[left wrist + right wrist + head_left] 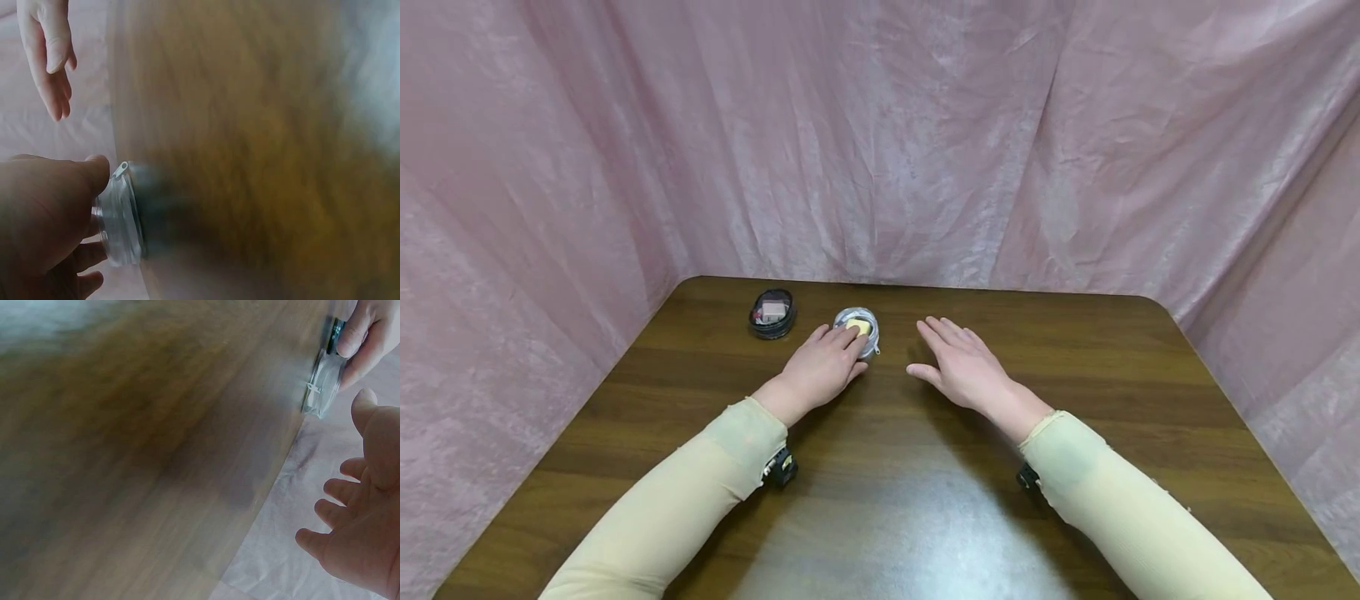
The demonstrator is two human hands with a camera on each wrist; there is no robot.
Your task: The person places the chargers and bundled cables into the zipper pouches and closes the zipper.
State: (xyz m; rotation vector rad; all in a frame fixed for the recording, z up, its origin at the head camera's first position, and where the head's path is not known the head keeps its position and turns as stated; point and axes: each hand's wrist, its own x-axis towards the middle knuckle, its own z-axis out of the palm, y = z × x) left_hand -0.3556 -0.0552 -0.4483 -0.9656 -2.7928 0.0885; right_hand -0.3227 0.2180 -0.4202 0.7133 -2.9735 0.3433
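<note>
A small round clear zip case [871, 320] with something yellow inside lies near the table's far edge. My left hand [820, 367] reaches over it, fingers resting on its top and near side, thumb held apart toward the right. In the left wrist view the case's side and its zip pull [121, 169] show beside the thumb. My right hand [966, 367] hovers above the table to the right of the case, with straight fingers and nothing in them. The part of the case beneath the left fingers is hidden.
A second round case [772, 314] with a black rim and a pale block inside stands to the left, beyond my left hand. The brown wooden table [1075, 358] has rounded far corners. Pink curtains [880, 142] hang behind and at both sides.
</note>
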